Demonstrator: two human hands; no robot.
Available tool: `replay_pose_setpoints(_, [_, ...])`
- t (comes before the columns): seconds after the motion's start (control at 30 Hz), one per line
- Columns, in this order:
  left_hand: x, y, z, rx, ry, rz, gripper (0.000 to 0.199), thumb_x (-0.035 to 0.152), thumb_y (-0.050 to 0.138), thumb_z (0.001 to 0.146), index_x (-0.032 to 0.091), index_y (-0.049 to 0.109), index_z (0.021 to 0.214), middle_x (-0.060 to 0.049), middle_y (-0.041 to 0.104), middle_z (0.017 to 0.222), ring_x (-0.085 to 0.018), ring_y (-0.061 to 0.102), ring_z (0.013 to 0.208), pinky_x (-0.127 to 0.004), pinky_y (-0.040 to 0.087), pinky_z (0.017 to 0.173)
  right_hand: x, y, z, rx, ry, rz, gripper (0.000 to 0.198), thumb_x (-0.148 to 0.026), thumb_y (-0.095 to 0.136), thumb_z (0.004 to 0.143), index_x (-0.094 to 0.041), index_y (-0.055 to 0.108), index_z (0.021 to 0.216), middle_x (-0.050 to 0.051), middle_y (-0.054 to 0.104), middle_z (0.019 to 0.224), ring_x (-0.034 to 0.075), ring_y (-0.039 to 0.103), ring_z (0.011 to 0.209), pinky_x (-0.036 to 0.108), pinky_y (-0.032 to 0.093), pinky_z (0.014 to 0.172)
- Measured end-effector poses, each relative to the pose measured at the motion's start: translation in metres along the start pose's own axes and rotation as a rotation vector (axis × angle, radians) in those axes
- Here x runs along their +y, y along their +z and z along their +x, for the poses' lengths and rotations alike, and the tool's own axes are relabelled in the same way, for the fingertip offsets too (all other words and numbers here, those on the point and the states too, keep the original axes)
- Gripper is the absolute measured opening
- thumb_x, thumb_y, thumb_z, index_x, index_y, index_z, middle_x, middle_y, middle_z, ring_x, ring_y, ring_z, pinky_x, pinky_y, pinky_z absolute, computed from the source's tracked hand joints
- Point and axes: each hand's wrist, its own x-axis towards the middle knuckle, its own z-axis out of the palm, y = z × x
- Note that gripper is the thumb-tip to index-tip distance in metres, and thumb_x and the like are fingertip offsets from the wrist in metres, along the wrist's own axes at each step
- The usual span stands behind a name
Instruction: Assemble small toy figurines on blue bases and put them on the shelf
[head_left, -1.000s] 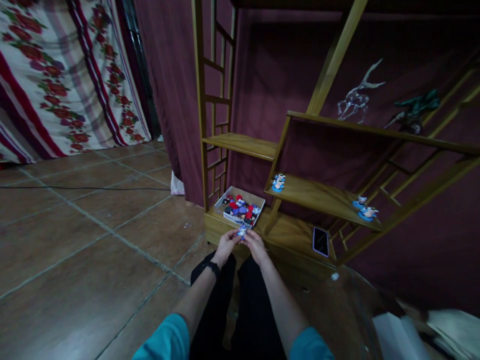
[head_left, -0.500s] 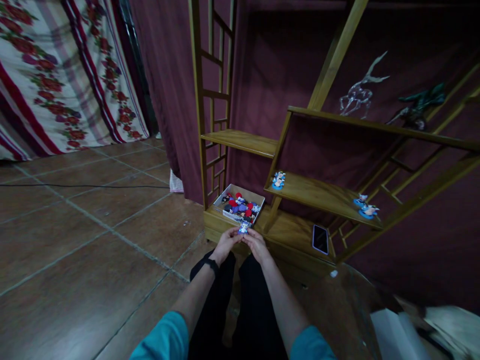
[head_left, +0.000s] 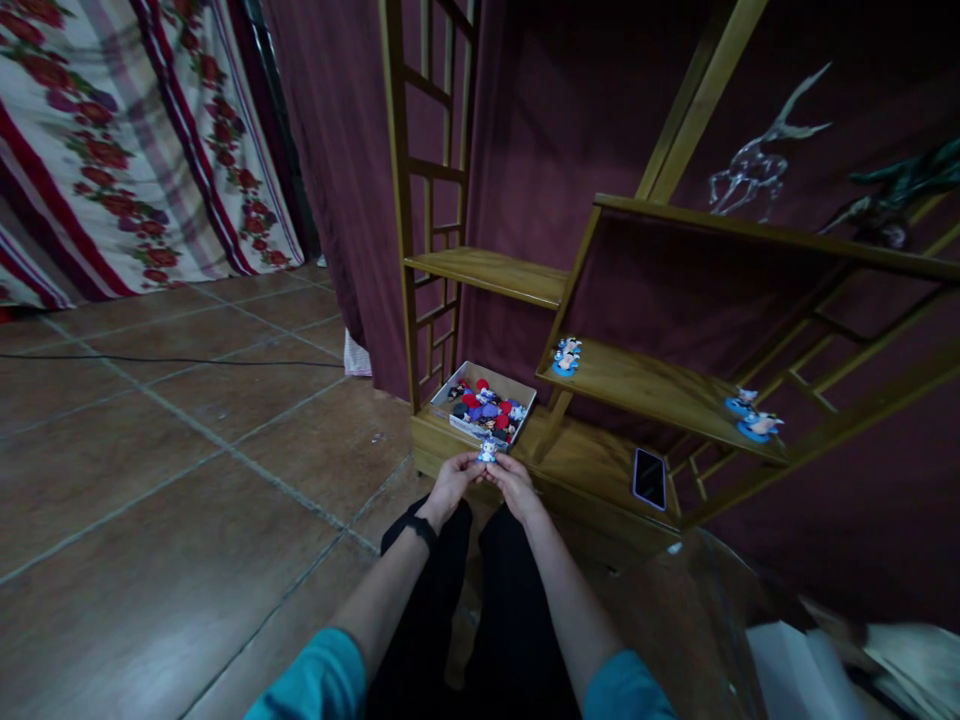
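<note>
My left hand [head_left: 452,484] and my right hand [head_left: 514,482] meet in front of me, both closed on a small white-and-blue figurine [head_left: 487,450]. It is upright, pinched at its base between the fingertips of both hands. Just beyond it, a shallow cardboard box [head_left: 504,383] holds many small figurines, several with red, purple or black round bases turned up. Figurines on blue bases [head_left: 566,357] stand at the left end of the middle shelf, and others [head_left: 756,425] stand at its right end.
The wooden shelf unit [head_left: 487,275] fills the front. A phone [head_left: 649,478] lies on its lower board at the right. On the upper shelf stand a clear deer-like ornament [head_left: 754,170] and a dark green sculpture [head_left: 892,195]. A black cable [head_left: 172,360] crosses the tiled floor.
My view has shifted slightly, so the shelf's right side appears farther right. The figurine stays in both hands and now shows more upright, its front more visible.
</note>
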Motion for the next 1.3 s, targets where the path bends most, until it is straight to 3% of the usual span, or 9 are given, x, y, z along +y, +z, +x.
replay_pose_setpoints(0.23, [0.001, -0.006, 0.003, -0.049, -0.038, -0.011, 0.034, 0.029, 0.075, 0.056, 0.011, 0.067, 0.084, -0.006, 0.066, 0.070, -0.012, 0.058, 0.060, -0.022, 0.043, 0.058, 0.003, 0.000, 0.005, -0.010, 0.005, -0.044, 0.032, -0.030, 0.070, 0.061, -0.016, 0.066, 0.089, 0.004, 0.067, 0.082, 0.013, 0.059, 0.067, 0.027, 0.045, 0.068])
replay_pose_setpoints(0.5, [-0.004, -0.005, 0.010, 0.019, -0.042, -0.094, 0.044, 0.025, 0.075, 0.057, 0.012, 0.063, 0.097, -0.006, 0.066, 0.075, -0.011, 0.059, 0.061, -0.022, 0.045, 0.060, 0.011, -0.002, 0.012, 0.063, 0.001, 0.044, 0.038, -0.029, 0.071, 0.061, -0.017, 0.065, 0.096, 0.005, 0.067, 0.089, 0.013, 0.060, 0.070, 0.027, 0.048, 0.068])
replay_pose_setpoints(0.7, [-0.005, -0.004, 0.010, 0.037, -0.046, -0.104, 0.034, 0.025, 0.072, 0.060, 0.012, 0.065, 0.091, -0.007, 0.067, 0.078, -0.012, 0.060, 0.062, -0.023, 0.046, 0.060, 0.019, -0.009, 0.018, 0.167, 0.028, 0.086, 0.032, -0.033, 0.070, 0.063, -0.016, 0.065, 0.090, 0.005, 0.068, 0.082, 0.014, 0.061, 0.068, 0.028, 0.049, 0.065])
replay_pose_setpoints(0.9, [-0.005, -0.004, 0.011, 0.047, -0.038, -0.072, 0.027, 0.025, 0.069, 0.064, 0.010, 0.066, 0.087, -0.007, 0.067, 0.074, -0.010, 0.058, 0.057, -0.024, 0.047, 0.059, 0.021, -0.011, 0.021, 0.166, 0.034, 0.048, 0.033, -0.035, 0.070, 0.063, -0.016, 0.064, 0.089, 0.005, 0.068, 0.081, 0.014, 0.061, 0.065, 0.026, 0.049, 0.060])
replay_pose_setpoints(1.3, [-0.008, -0.005, 0.013, 0.115, 0.029, -0.074, 0.024, 0.026, 0.067, 0.062, 0.013, 0.064, 0.081, -0.003, 0.065, 0.070, -0.010, 0.057, 0.056, -0.022, 0.046, 0.056, 0.016, -0.010, 0.017, 0.139, 0.015, 0.047, 0.029, -0.029, 0.071, 0.060, -0.018, 0.064, 0.086, 0.004, 0.067, 0.089, 0.015, 0.061, 0.075, 0.028, 0.048, 0.068])
